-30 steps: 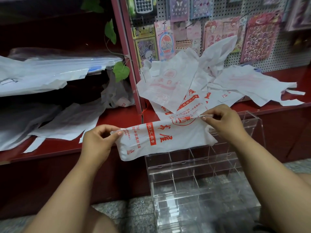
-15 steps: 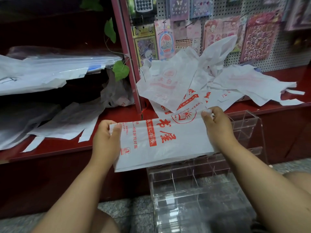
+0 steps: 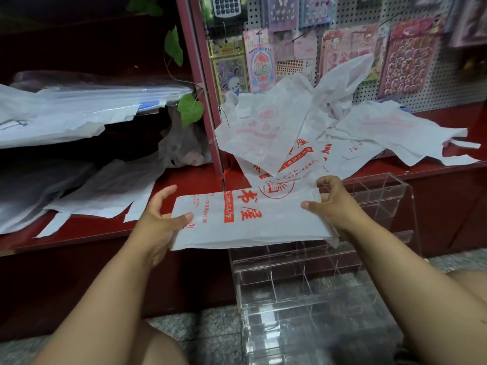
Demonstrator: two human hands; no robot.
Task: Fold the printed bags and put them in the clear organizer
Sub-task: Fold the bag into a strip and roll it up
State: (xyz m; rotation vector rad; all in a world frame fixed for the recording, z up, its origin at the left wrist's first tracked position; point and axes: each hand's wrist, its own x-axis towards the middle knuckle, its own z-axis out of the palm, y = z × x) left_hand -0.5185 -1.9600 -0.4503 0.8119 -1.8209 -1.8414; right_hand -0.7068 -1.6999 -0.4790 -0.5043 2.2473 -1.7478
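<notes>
Folded printed bag [image 3: 250, 219] is held flat in the air above the clear organizer [image 3: 311, 272] on the floor. Left hand [image 3: 160, 219] pinches its left end; right hand [image 3: 332, 204] pinches its right end. Unfolded bags [image 3: 303, 135] lie on the red shelf [image 3: 200, 180] behind.

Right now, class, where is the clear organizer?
In the head view, the clear organizer stands on the floor at lower right, against the red shelf, just below the folded printed bag.

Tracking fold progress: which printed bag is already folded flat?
The bag held between the left hand and right hand; the others lie crumpled on the red shelf.
</notes>
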